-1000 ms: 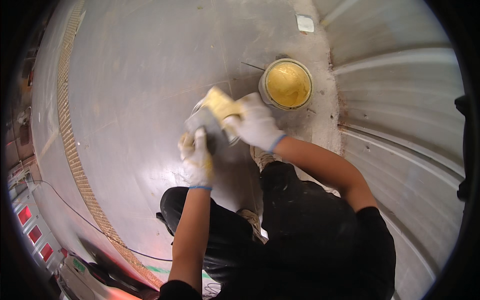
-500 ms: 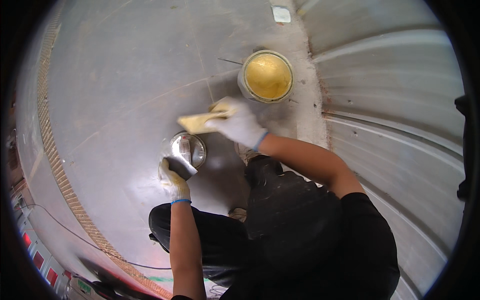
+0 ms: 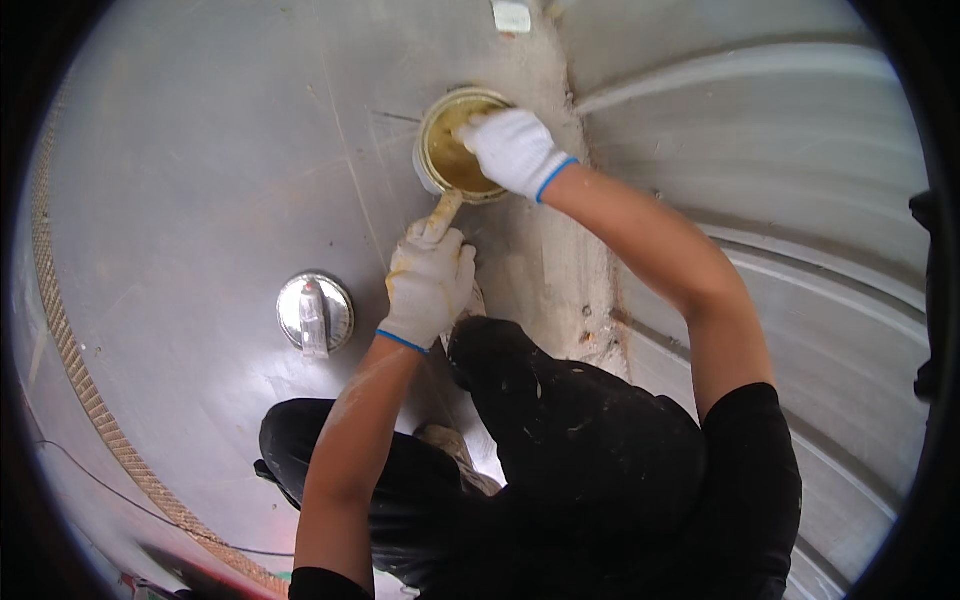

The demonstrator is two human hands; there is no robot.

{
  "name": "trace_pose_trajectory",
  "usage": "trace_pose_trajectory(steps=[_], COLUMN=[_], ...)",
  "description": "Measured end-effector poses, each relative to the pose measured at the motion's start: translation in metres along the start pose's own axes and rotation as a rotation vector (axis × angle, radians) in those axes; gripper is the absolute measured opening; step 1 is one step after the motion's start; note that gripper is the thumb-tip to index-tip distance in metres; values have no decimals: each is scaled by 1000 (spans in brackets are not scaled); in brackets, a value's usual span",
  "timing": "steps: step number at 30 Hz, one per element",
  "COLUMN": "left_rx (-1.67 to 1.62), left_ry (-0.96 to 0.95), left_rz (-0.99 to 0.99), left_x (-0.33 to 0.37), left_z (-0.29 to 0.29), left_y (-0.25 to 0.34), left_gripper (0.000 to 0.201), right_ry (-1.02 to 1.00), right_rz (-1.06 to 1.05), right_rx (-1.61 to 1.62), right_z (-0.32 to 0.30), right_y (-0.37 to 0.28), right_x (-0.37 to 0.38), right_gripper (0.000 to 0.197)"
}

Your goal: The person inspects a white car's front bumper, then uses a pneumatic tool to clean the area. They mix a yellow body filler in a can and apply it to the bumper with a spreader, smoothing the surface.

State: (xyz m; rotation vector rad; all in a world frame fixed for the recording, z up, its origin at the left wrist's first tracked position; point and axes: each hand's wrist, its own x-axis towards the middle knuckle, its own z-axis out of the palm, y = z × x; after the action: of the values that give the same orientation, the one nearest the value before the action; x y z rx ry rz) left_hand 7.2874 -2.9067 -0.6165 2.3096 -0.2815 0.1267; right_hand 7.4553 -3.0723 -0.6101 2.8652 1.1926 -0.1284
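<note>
A round tub point(image 3: 428, 165) of yellow paste stands at the far middle, beside the wall's base. My right hand point(image 3: 517, 152), in a white knit glove with a blue cuff, reaches over its right rim with the fingers bent down inside. Whatever those fingers hold is hidden. At the near rim of the tub, my gloved left hand point(image 3: 428, 285) is closed round a narrow flat scraper point(image 3: 444, 215) smeared with yellow paste, seen nearly edge-on. Yellow stains mark the left glove. To the left, a round metal tin point(image 3: 340, 318) carries a pale tube point(image 3: 313, 315) lying on its top.
Ribbed metal wall panels point(image 3: 760, 130) rise on the right above a rough concrete strip point(image 3: 560, 260). A white piece point(image 3: 511, 16) lies at the far end. A thin rod point(image 3: 395, 116) sticks out left of the tub. A textured brown strip point(image 3: 75, 370) curves along the left floor.
My right hand has moved away from me into the tub. My left hand has left the tin and come to the tub's near rim. The tube on the tin now shows fully.
</note>
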Motion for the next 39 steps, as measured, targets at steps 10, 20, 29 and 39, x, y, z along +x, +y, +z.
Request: trace_pose_trajectory(steps=[10, 20, 29, 39], left_rx=[-8, 50, 57, -115], left_ry=[-165, -166, -121, 2], left_rz=[-182, -192, -171, -381], left_x=[-11, -15, -13, 23], left_z=[0, -4, 3, 53], left_y=[-7, -4, 0, 37], left_gripper=[17, 18, 7, 21], right_ry=[-209, -401, -389, -147], right_rz=[211, -99, 165, 415], right_rx=[170, 98, 208, 426], right_z=[18, 4, -42, -66], right_y=[-12, -18, -4, -3], right_x=[43, 28, 22, -9], right_gripper=[19, 18, 29, 35])
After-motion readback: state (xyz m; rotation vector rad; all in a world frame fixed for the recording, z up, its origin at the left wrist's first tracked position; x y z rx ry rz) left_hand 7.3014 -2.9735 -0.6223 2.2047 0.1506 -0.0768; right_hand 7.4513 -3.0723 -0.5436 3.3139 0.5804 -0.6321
